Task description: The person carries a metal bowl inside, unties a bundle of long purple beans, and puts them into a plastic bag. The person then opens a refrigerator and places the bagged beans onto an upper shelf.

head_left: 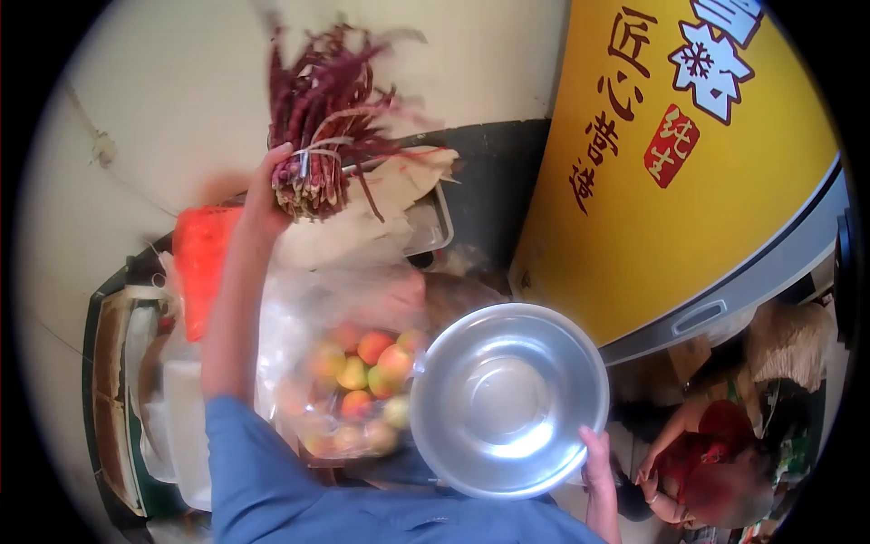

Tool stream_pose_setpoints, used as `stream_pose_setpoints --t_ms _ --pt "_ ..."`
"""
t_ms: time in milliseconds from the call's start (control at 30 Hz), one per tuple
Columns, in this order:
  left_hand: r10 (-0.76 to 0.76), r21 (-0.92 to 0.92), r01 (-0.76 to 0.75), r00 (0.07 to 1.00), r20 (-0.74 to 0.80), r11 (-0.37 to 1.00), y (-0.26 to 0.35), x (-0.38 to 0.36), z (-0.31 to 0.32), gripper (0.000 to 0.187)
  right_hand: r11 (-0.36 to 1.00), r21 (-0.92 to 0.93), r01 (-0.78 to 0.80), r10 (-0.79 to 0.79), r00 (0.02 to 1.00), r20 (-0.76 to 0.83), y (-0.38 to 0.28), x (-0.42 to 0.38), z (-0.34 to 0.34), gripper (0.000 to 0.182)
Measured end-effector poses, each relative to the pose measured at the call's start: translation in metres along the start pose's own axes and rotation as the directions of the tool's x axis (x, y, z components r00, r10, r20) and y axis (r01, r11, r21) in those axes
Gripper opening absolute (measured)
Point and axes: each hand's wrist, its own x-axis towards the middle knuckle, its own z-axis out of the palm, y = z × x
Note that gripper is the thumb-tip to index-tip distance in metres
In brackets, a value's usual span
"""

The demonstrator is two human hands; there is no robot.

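Observation:
My left hand [267, 186] is raised at arm's length, closed around a bundle of purple-red long beans [313, 109]. A pale band ties the bundle near its lower end; the loose upper ends fan out and are smeared by motion. Close to my body, my right hand [598, 462] grips the rim of a wide metal basin [507, 390]. Nothing lies in the basin, and its inside faces up toward me. Left of the basin sits a clear plastic bag of red, yellow and green tomato-like fruit [367, 372].
A tall yellow fridge [671, 181] with printed characters stands on the right. Behind the fruit are brown paper [362, 213] and a metal tray [441, 222]. An orange-red bag [201, 263] and white containers [186, 426] are at left. Another person [716, 462] sits at lower right.

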Motion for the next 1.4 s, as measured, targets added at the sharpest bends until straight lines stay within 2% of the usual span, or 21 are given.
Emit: stream_pose_setpoints --t_ms 33,167,233,333,433,500,533,600,633,700,767,867,900,967,1000,1033,1133,1167,1267,1333,1400 --pt "0.066 -0.162 -0.057 0.996 0.055 0.985 0.002 -0.014 0.008 0.047 1.000 -0.001 0.013 -0.013 1.000 0.014 0.000 0.001 0.001 0.061" --pt "0.219 -0.433 -0.135 0.964 0.150 0.891 -0.007 -0.071 0.022 0.056 1.000 0.002 -0.005 0.005 1.000 0.012 0.012 0.011 -0.012 0.057" --pt "0.277 -0.467 -0.123 0.920 0.278 0.875 -0.018 -0.106 0.032 0.066 1.000 -0.020 -0.001 0.001 1.000 0.009 0.018 0.014 -0.015 0.055" --pt "0.260 -0.449 -0.091 0.907 0.331 0.889 -0.042 -0.146 0.019 0.065 0.998 -0.024 0.050 -0.050 0.998 0.035 0.013 0.013 -0.010 0.057" --pt "0.189 -0.422 -0.091 0.962 0.196 0.902 -0.071 -0.183 0.007 0.070 0.995 -0.054 0.081 -0.079 0.996 0.035 0.004 0.012 -0.009 0.055" --pt "0.170 -0.466 -0.107 0.981 0.095 0.878 -0.087 -0.205 0.007 0.072 0.938 -0.285 0.198 -0.194 0.980 0.044 -0.002 0.013 -0.014 0.055" --pt "0.169 -0.484 -0.094 0.979 0.115 0.870 -0.097 -0.214 0.002 0.073 0.933 -0.300 0.201 -0.193 0.980 0.056 -0.001 0.012 -0.014 0.055" --pt "0.154 -0.510 -0.045 0.973 0.174 0.859 -0.107 -0.229 -0.002 0.076 0.537 -0.743 0.399 -0.638 0.768 -0.049 -0.004 0.014 -0.008 0.053" --pt "0.182 -0.463 -0.101 0.974 0.133 0.881 -0.114 -0.235 -0.004 0.077 0.524 -0.746 0.411 -0.644 0.765 -0.031 -0.007 0.012 -0.006 0.053" --pt "0.189 -0.459 -0.139 0.980 0.064 0.877 -0.123 -0.246 -0.009 0.071 0.640 -0.609 0.468 -0.692 0.696 -0.193 -0.024 -0.001 0.007 0.052" --pt "0.217 -0.459 -0.214 0.975 -0.047 0.862 -0.131 -0.259 -0.013 0.054 0.597 -0.638 0.486 -0.741 0.638 -0.208 -0.036 -0.006 0.009 0.049" --pt "0.291 -0.463 -0.315 0.949 -0.125 0.829 -0.147 -0.266 -0.030 0.064 0.576 -0.602 0.553 -0.784 0.583 -0.214 -0.055 -0.017 0.027 0.047" --pt "0.301 -0.461 -0.325 0.945 -0.127 0.826 -0.147 -0.268 -0.026 0.064 0.572 -0.562 0.598 -0.792 0.581 -0.187 -0.061 -0.021 0.034 0.045" --pt "0.372 -0.335 -0.460 0.880 -0.296 0.822 -0.147 -0.272 -0.016 0.052 0.564 -0.519 0.642 -0.802 0.576 -0.158 -0.070 -0.027 0.053 0.043" --pt "0.364 -0.335 -0.475 0.866 -0.343 0.814 -0.151 -0.272 -0.016 0.054 0.625 -0.374 0.685 -0.768 0.626 -0.137 -0.075 -0.030 0.068 0.042" --pt "0.365 -0.339 -0.477 0.865 -0.345 0.811 -0.156 -0.272 -0.022 0.054 0.675 -0.224 0.703 -0.734 0.671 -0.105 -0.079 -0.035 0.083 0.041" --pt "0.341 -0.420 -0.419 0.906 -0.251 0.805 -0.181 -0.280 -0.033 0.065 0.663 -0.090 0.744 -0.748 0.663 -0.034 -0.082 -0.047 0.123 0.037" --pt "0.286 -0.502 -0.357 0.934 -0.216 0.788 -0.178 -0.293 -0.019 0.070 0.654 -0.034 0.756 -0.739 0.647 0.186 -0.080 -0.059 0.139 0.034" --pt "0.309 -0.486 -0.358 0.934 -0.181 0.797 -0.188 -0.303 -0.012 0.074 0.598 -0.012 0.802 -0.714 0.539 0.447 -0.074 -0.070 0.169 0.022" --pt "0.276 -0.629 -0.182 0.960 0.053 0.756 -0.165 -0.326 0.016 0.057 0.571 -0.043 0.820 -0.635 0.473 0.611 -0.075 -0.077 0.187 0.019" --pt "0.227 -0.587 -0.246 0.968 -0.108 0.772 -0.186 -0.330 0.007 0.053 0.482 -0.062 0.874 -0.574 0.369 0.731 -0.080 -0.086 0.205 0.017"
